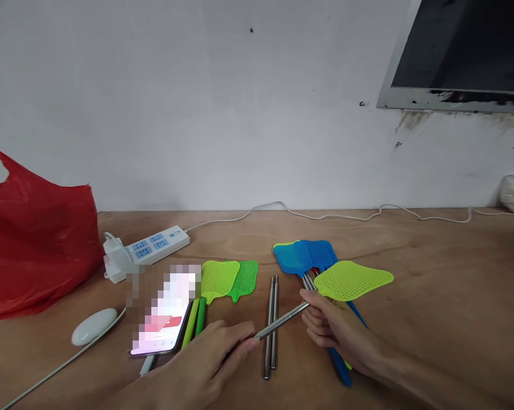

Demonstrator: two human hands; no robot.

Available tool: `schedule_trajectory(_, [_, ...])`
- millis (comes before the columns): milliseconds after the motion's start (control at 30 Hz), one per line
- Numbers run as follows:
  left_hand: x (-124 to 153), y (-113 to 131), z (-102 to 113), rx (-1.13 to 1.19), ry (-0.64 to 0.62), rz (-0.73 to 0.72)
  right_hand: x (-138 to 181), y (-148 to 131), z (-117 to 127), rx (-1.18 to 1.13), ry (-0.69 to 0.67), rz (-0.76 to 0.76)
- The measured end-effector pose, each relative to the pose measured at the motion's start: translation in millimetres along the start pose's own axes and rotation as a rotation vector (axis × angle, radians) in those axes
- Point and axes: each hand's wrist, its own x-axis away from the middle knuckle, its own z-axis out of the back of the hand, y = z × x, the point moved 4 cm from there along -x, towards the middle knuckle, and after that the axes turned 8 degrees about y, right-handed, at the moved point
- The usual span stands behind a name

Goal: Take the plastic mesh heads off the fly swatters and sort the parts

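Observation:
My right hand (331, 330) is closed around the neck of a yellow-green fly swatter (353, 279), whose mesh head lifts above the wooden table (431, 285). My left hand (214, 353) pinches the near end of that swatter's thin metal rod (282, 320), which runs slanted between both hands. Two loose metal rods (272, 324) lie on the table below it. Blue swatters (304, 256) lie behind my right hand, their handles running under it. Two green mesh heads (229, 279) and green handles (196, 320) lie to the left.
A phone (165, 322) lies beside the green handles. A white power strip (148, 249) with a cable, a white oval device (93, 326) and a red plastic bag (30, 245) occupy the left. A white wall stands behind, with a dark framed panel (461, 57) upper right.

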Motion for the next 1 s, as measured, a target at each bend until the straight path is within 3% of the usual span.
schedule_trajectory(167, [7, -11, -4, 0.02, 0.004, 0.023, -2, 0, 10, -0.023, 0.083, 0.063])
schedule_trajectory(367, [6, -13, -8, -0.006, -0.033, 0.051, -6, 8, 18, -0.091, 0.048, 0.012])
schedule_trajectory(467, [7, -12, -5, -0.01, 0.013, 0.049, -8, 8, 24, -0.174, 0.082, 0.029])
schedule_trajectory(567, [9, -11, 1, -0.017, 0.073, 0.052, -7, 5, 32, -0.218, 0.183, 0.063])
schedule_trajectory(733, [13, -20, 7, -0.079, 0.053, 0.1, -4, 1, 43, -0.133, 0.396, 0.095])
schedule_trajectory(833, [16, -25, 11, -0.089, 0.131, 0.086, -3, 1, 42, -0.113, 0.464, 0.121])
schedule_trajectory(1000, [16, -21, 6, -0.112, 0.163, 0.034, -1, 5, 21, -0.042, 0.292, 0.101])
